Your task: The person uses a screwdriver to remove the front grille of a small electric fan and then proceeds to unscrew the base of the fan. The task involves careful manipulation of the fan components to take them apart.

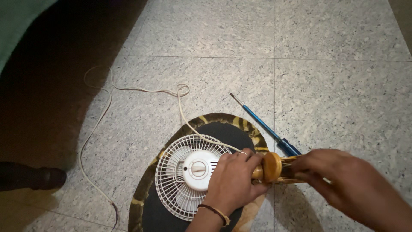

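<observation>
Two hands, left [234, 180] and right [339, 176], gripping a glossy amber-handled tool [272, 168] beside a round white ribbed fan grille [178, 176].

White fan [189, 176], blue screwdriver [266, 127], speckled grey floor [334, 86].

Left hand [234, 178] curled palm-down, wrist banded, right hand [334, 172] blurred, fingers bent, both hands nearly meeting
</observation>
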